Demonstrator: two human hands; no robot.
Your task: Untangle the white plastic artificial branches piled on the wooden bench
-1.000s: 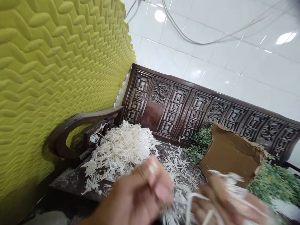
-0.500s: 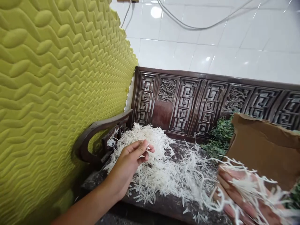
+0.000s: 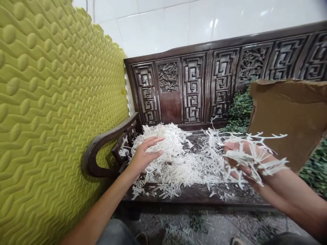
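My left hand (image 3: 146, 156) is open, its thumb and fingers apart, in front of and above a heap of white plastic sprigs (image 3: 170, 137). Nothing shows between its fingers. On the right, my right hand (image 3: 245, 147) is closed around a bunch of white branched sprigs (image 3: 258, 161), which partly cover the palm and fingers. Looser white sprigs (image 3: 182, 173) spread over the dark wooden bench seat (image 3: 163, 199) between and below both hands.
A curved wooden armrest (image 3: 89, 160) and a yellow textured foam mat (image 3: 63, 102) border the left side. The carved backrest (image 3: 171, 107) stands behind. At right are brown cardboard (image 3: 286, 115) and green artificial foliage (image 3: 240, 109). Scraps litter the floor (image 3: 219, 224).
My left hand has gone from a pinch to spread fingers. My right hand has come up and inward with its bunch of sprigs. The view has tilted down, showing the floor.
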